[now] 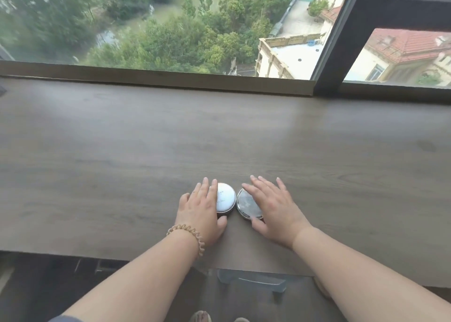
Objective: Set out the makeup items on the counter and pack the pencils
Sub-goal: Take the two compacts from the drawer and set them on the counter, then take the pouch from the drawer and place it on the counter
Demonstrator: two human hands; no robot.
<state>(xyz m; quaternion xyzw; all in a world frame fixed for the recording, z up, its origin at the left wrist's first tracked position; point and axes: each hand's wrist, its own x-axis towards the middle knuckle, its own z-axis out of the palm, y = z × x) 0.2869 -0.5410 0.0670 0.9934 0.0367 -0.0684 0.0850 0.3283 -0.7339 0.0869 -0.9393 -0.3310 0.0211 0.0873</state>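
Under the near edge, a clear plastic box (pixel 251 282) shows no readable contents. On the counter (pixel 122 151), the left hand (pixel 200 212) lies flat-fingered on a white compact (pixel 225 198) and the right hand (pixel 275 212) on a silver compact (pixel 247 203). The two sit just beside each other, lids closed. They are probably light, rigid and slick, best pinched at the rim.

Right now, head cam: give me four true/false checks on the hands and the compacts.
1. The white compact and the grey compact sit side by side on the counter. True.
2. The left hand rests on the white compact. True.
3. The right hand holds a pencil. False: it lies flat on the grey compact.
4. The coil band is on the right wrist. False: it is on the left wrist.
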